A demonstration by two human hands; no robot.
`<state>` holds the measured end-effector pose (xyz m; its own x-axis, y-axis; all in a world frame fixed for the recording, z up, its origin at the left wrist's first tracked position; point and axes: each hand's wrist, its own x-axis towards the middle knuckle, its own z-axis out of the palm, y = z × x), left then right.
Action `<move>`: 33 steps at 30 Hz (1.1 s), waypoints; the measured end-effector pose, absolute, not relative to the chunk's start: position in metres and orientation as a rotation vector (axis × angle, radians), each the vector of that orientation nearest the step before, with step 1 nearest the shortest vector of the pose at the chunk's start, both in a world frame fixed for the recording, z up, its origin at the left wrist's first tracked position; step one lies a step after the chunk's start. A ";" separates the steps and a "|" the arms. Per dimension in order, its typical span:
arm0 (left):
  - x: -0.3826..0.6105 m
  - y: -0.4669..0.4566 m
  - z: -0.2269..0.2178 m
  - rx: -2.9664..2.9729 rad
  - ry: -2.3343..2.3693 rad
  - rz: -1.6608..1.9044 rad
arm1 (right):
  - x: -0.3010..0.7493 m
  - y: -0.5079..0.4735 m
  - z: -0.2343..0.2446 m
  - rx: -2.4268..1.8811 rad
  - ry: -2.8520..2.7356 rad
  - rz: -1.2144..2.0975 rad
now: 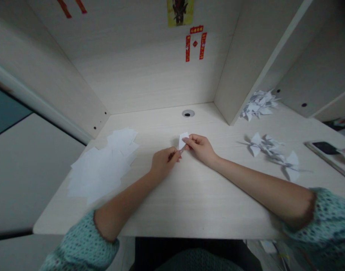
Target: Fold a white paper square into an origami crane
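A small folded piece of white paper [183,140] is held between my two hands over the middle of the desk. My left hand [166,161] pinches its lower corner with thumb and fingertips. From the right, my right hand [201,148] grips its side, the thumb lying on the front face. Loose white paper sheets [101,165] lie spread in an overlapping pile to the left of my left hand. Beyond my right hand rest several folded paper cranes [269,148] in a loose row.
Another heap of folded white paper pieces [259,103] sits at the back right, behind the upright divider panel [245,64]. A phone [326,148] lies on a flat device at the far right. The desk [186,210] has a round cable hole [188,113] near its back wall.
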<state>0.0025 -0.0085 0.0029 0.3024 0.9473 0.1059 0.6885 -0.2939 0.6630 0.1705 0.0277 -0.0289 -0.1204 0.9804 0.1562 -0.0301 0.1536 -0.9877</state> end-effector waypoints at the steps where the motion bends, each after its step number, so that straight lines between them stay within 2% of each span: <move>1: 0.003 -0.009 0.003 2.085 1.449 0.676 | 0.171 0.028 -0.029 -1.014 -1.356 1.196; 11: 0.002 -0.007 0.003 1.815 1.389 1.025 | 0.171 0.029 -0.034 -0.946 -1.524 1.147; 20: 0.004 -0.009 0.001 2.049 1.348 0.886 | 0.172 0.022 -0.024 -0.998 -1.671 1.091; 33: 0.002 -0.005 -0.004 1.937 1.410 1.069 | 0.167 0.023 -0.027 -0.853 -1.428 1.120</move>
